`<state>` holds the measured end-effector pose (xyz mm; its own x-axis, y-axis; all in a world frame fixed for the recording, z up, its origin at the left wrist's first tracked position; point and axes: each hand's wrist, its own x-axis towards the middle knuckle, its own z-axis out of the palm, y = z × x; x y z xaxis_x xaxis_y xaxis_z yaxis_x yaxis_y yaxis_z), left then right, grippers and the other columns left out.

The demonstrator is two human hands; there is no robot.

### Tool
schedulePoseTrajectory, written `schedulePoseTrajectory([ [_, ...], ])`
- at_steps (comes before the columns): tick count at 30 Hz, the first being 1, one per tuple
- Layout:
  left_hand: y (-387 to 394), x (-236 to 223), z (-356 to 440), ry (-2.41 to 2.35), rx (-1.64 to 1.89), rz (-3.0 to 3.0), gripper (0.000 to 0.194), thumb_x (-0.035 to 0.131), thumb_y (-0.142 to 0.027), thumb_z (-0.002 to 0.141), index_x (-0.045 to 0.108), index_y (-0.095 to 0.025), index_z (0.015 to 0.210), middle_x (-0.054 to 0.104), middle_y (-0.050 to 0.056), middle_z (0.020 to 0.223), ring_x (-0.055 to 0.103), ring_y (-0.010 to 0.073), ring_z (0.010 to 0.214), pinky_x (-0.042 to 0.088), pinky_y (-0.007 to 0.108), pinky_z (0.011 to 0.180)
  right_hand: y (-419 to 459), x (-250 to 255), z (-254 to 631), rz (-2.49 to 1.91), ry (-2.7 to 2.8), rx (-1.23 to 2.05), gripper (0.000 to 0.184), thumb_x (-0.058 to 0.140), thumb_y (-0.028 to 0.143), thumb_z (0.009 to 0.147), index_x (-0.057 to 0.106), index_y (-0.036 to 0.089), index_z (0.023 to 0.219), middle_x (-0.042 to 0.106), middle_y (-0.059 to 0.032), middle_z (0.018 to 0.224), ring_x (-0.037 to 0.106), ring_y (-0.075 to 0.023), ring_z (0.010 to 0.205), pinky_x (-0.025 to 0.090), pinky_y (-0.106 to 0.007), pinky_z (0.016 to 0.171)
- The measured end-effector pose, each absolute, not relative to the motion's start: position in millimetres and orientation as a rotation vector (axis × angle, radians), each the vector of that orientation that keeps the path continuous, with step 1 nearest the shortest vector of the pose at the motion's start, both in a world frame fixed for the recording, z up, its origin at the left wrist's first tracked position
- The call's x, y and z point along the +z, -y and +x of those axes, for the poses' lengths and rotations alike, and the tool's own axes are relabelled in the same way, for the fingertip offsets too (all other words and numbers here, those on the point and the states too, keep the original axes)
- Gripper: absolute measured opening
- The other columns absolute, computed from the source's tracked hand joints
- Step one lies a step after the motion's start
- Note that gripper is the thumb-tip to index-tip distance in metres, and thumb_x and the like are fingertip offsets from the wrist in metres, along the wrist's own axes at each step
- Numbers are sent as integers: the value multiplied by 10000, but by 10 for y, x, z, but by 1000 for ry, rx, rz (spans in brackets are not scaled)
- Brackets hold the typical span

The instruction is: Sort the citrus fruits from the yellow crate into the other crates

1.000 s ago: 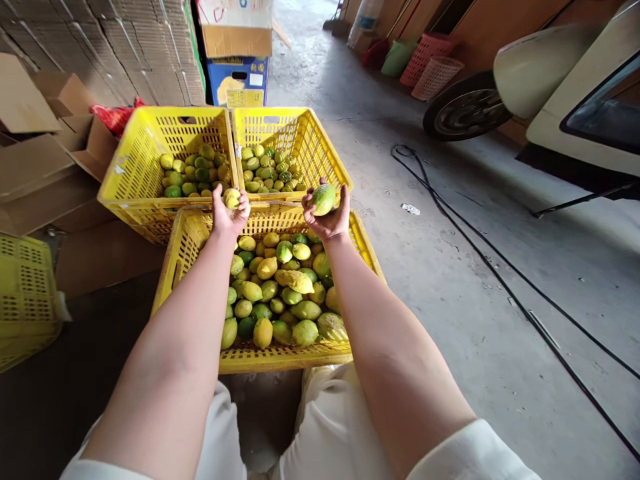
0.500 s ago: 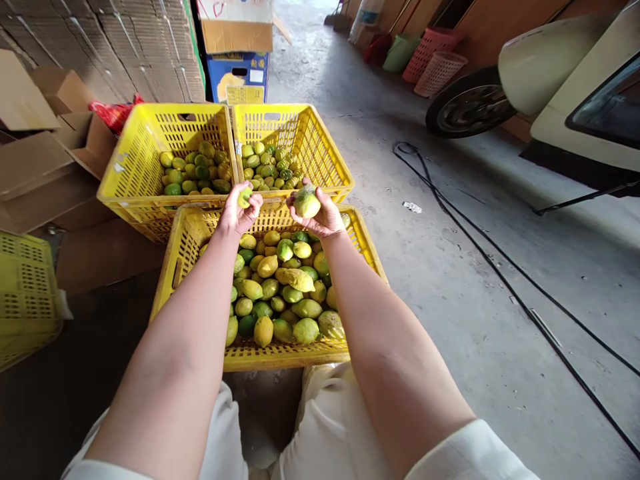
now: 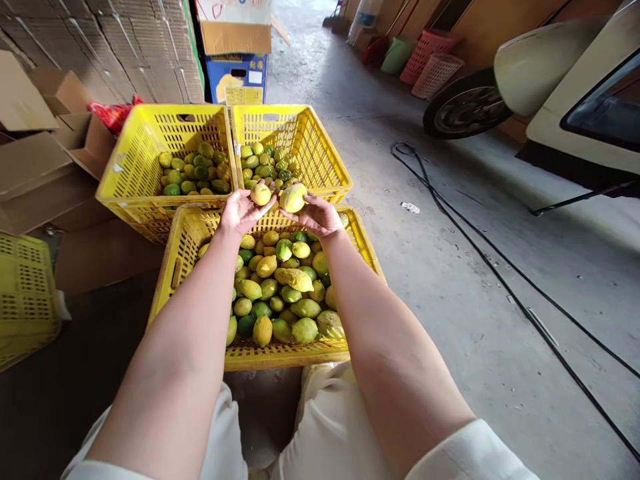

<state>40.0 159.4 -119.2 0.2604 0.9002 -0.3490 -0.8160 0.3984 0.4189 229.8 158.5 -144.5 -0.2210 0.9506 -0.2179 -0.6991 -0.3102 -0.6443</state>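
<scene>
My left hand [image 3: 239, 212] holds a small yellow lemon [image 3: 261, 194] at its fingertips, palm up. Close beside it, my right hand [image 3: 316, 216] grips a larger yellow-green lemon [image 3: 293, 198]. Both hands hover over the far rim of the near yellow crate [image 3: 176, 267], which is heaped with several green and yellow lemons. Behind it stand two more yellow crates, the left one [image 3: 131, 175] and the right one [image 3: 320, 157], each partly filled with smaller lemons.
Cardboard boxes [image 3: 45, 153] are piled at the left, and another yellow crate [image 3: 25, 300] sits at the left edge. A black cable [image 3: 500, 280] crosses the concrete floor on the right. A vehicle with a wheel [image 3: 467, 110] stands at the far right. Baskets [image 3: 435, 70] lie at the back.
Both hands have drawn together toward the middle above the near crate's far rim, turning the lemons in their fingers. The fruit they hold now nearly touch.
</scene>
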Motion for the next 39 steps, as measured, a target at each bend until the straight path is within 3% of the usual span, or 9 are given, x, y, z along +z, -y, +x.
schedulePoseTrajectory([
  [7,-1612,-1154,365,-634,1033,49,178,579,-239,1051,676,-121,962,582,13,676,600,57,542,491,74,451,-1614,-1460,2284,-629,445,1815,208,518,338,1046,675,226,1125,746,-10,856,726,-155,721,659,-265,615],
  [12,-1639,-1211,364,-690,1004,11,323,529,-297,1072,566,-149,788,561,27,690,557,46,526,405,68,400,-1652,-1521,2335,-607,296,1879,221,545,429,1033,645,236,1075,703,3,801,695,-126,720,613,-196,561],
  [15,-1635,-1233,377,-691,1119,-24,361,409,-380,1079,622,-144,909,605,63,742,626,125,614,519,174,464,-1665,-1543,2360,-581,271,1844,328,522,520,1011,618,220,1103,726,-24,842,712,-169,765,655,-296,622],
  [18,-1624,-1228,396,-655,1214,-43,322,353,-222,1041,655,-148,1127,662,81,831,701,187,771,649,300,651,-1650,-1526,2355,-536,202,1791,366,350,431,1041,583,196,1197,753,-80,932,758,-231,925,683,-467,771],
  [21,-1623,-1213,409,-589,1234,11,283,402,-127,1026,647,-146,1166,680,75,883,721,182,842,677,320,770,-1632,-1502,2336,-498,197,1742,368,285,315,1046,563,192,1253,760,-97,973,768,-237,987,683,-505,805],
  [27,-1650,-1225,384,-667,1110,65,191,555,-142,1043,602,-145,859,593,27,759,611,57,605,479,70,477,-1662,-1549,2342,-505,356,1797,245,597,413,1004,612,241,1178,738,-20,881,739,-150,804,648,-219,605],
  [31,-1653,-1259,393,-728,1035,109,221,568,-156,1033,587,-150,813,596,33,738,589,56,569,427,79,430,-1689,-1603,2366,-541,374,1884,199,670,393,951,615,250,1078,697,-8,825,687,-123,699,518,-129,436],
  [35,-1634,-1272,416,-702,1161,17,264,461,-312,1061,654,-153,977,642,60,752,678,150,668,582,207,534,-1680,-1597,2373,-594,296,1829,181,603,383,941,607,242,1055,727,-49,868,737,-206,820,639,-280,565],
  [39,-1611,-1237,416,-553,1194,-30,308,352,-208,1063,639,-155,1160,714,106,942,766,210,990,670,277,743,-1638,-1542,2363,-608,277,1758,279,492,292,918,620,238,1160,774,-78,990,751,-299,1068,669,-564,837],
])
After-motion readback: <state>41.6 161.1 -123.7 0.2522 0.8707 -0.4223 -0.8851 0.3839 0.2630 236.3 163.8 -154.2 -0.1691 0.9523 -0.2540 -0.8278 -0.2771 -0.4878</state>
